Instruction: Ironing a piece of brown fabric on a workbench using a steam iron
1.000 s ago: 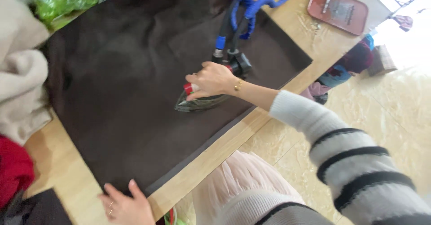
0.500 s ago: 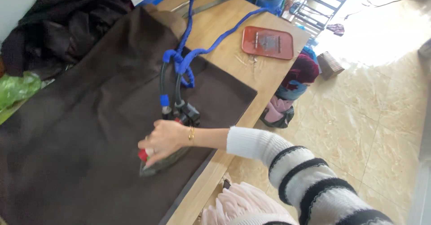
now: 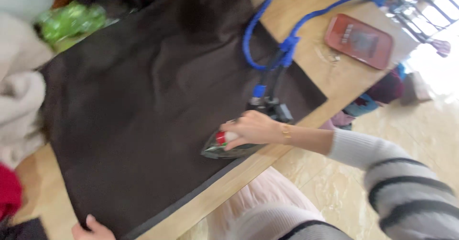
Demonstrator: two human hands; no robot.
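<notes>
Far left there's a heap of cream fabric (image 3: 19, 91) bunched up past the edge of the dark brown cloth (image 3: 134, 106), and a bit of red fabric (image 3: 8, 192) below it near the corner. Up top, a crumpled green plastic bag (image 3: 71, 22) sits just off the cloth's upper edge; can't tell what's in it.

The left hand (image 3: 91, 228) is at the bottom edge of the frame, fingers resting on the near corner of the brown cloth, mostly cut off so I can't tell if it's pinching it or just pressing flat. The cloth covers most of the wooden table (image 3: 306, 34), with a strip of bare wood along the near edge.

Middle-right, the right hand (image 3: 253, 127) is wrapped tight around the handle of the iron (image 3: 224, 146), which sits flat on the cloth close to the near edge. A blue cord (image 3: 260, 24) loops from the iron's back across the cloth and up over the table.

Far right, a flat red rectangular tray (image 3: 358, 41) lies on bare wood near the table's end, with a dark label patch on it. Beyond the edge it's pale shiny floor (image 3: 420, 120)
</notes>
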